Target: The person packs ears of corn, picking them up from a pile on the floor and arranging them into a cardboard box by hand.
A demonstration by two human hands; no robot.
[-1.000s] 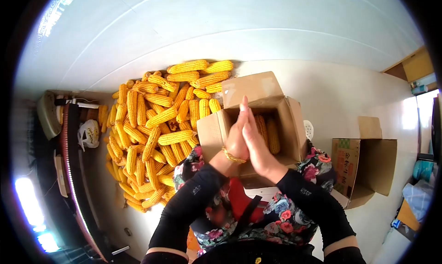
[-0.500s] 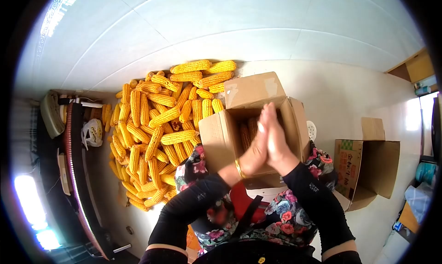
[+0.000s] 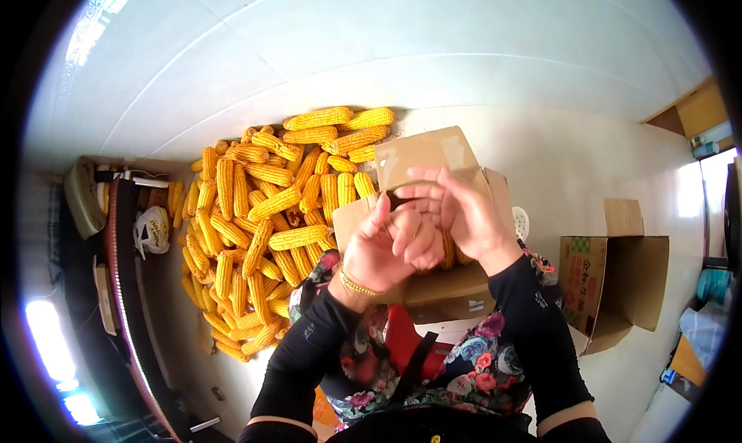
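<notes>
In the head view, our left hand (image 3: 382, 250) has loosely curled fingers, whether gripping anything we cannot tell; our right hand (image 3: 475, 223) spreads wide, seemingly empty. Below our fingers, an open brown cardboard box (image 3: 444, 298) shows some orange-yellow corn cobs (image 3: 448, 251); leftward, a large yellow cob heap (image 3: 255, 238) lies outside.

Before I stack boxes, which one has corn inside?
The middle box, below the left hand and right hand: cobs show inside. The far-right box shows none.

Left fingers (image 3: 417, 236) curl loosely beside bent right fingers (image 3: 422, 191), forearms (image 3: 524, 308) converging.
</notes>
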